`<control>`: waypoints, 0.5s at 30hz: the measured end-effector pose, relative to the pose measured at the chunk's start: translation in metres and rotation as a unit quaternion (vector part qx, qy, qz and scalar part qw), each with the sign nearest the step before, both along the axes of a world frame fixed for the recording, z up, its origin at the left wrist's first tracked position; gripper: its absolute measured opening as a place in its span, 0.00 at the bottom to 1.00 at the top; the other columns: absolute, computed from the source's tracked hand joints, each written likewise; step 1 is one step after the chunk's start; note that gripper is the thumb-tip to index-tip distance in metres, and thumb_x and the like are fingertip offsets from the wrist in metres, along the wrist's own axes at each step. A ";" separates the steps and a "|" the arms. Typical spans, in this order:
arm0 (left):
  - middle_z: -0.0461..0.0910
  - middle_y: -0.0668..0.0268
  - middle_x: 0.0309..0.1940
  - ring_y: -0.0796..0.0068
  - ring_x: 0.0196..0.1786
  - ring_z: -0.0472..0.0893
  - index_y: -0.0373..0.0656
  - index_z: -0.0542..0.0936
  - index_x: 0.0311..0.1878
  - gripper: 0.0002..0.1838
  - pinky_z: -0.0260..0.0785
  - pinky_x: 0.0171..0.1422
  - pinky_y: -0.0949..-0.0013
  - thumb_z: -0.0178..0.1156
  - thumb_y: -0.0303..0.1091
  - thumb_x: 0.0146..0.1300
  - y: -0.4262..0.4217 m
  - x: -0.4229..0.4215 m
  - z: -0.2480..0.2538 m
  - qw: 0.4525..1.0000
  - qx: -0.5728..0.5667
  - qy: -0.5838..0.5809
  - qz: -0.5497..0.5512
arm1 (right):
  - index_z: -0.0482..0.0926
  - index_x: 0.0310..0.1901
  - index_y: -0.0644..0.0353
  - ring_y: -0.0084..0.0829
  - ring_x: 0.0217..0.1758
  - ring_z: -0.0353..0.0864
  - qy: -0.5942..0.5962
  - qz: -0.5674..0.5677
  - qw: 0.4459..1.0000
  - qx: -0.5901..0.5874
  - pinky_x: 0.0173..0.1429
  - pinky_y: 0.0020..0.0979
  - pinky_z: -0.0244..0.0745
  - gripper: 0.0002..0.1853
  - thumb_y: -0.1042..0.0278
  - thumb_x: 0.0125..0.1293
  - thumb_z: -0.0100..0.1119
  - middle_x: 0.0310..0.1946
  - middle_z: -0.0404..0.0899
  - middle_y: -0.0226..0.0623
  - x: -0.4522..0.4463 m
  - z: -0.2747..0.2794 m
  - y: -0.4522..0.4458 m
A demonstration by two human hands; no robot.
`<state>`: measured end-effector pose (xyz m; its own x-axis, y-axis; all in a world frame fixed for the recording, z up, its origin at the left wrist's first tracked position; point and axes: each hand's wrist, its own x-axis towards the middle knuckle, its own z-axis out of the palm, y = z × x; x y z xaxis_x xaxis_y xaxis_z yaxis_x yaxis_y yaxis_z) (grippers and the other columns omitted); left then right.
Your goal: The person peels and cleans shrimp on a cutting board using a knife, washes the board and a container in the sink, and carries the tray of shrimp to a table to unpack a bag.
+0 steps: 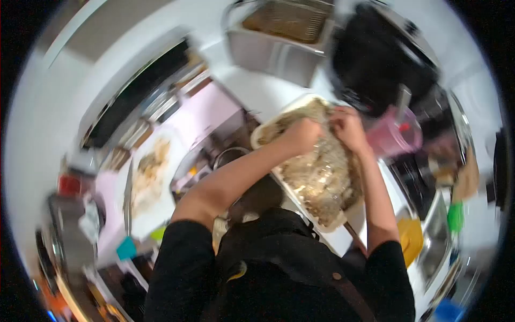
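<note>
A cream rectangular tray stands in front of me, full of wet, glistening brownish-grey food pieces. Over the tray's upper middle part, my left hand is closed, knuckles up, against the food; what its fingers hold is hidden and blurred. My right hand is at the tray's upper right edge, its fingers bent together; anything between them is too small to make out. The two hands are close together but apart.
Behind the tray stand a metal fryer and a large black pot. A pink pitcher is right of my right hand. At left, a white board bears food scraps. A yellow container lies near the sink.
</note>
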<state>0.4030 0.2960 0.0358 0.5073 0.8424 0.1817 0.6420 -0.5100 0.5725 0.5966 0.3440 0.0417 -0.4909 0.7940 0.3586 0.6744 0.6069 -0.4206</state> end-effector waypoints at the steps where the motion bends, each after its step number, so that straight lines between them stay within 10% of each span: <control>1: 0.79 0.49 0.35 0.51 0.40 0.79 0.43 0.84 0.42 0.19 0.71 0.53 0.58 0.54 0.22 0.45 0.003 -0.004 -0.009 1.000 0.013 -0.012 0.012 | 0.82 0.37 0.62 0.45 0.54 0.73 0.004 0.004 1.000 0.021 0.60 0.37 0.67 0.14 0.82 0.47 0.55 0.49 0.76 0.46 -0.006 -0.003 0.000; 7: 0.80 0.53 0.37 0.59 0.42 0.80 0.41 0.83 0.42 0.13 0.72 0.50 0.61 0.57 0.24 0.52 -0.092 -0.123 0.087 0.973 -0.085 -0.117 0.182 | 0.81 0.36 0.63 0.43 0.51 0.75 0.086 0.114 0.990 0.012 0.56 0.36 0.69 0.11 0.82 0.50 0.55 0.44 0.78 0.44 -0.100 0.045 -0.008; 15: 0.79 0.51 0.38 0.51 0.41 0.79 0.39 0.82 0.40 0.14 0.71 0.50 0.59 0.57 0.20 0.49 -0.291 -0.317 0.042 0.794 0.021 0.047 0.606 | 0.79 0.35 0.65 0.46 0.41 0.76 0.090 0.380 0.917 -0.079 0.48 0.38 0.71 0.08 0.75 0.52 0.58 0.35 0.76 0.46 -0.327 0.086 -0.063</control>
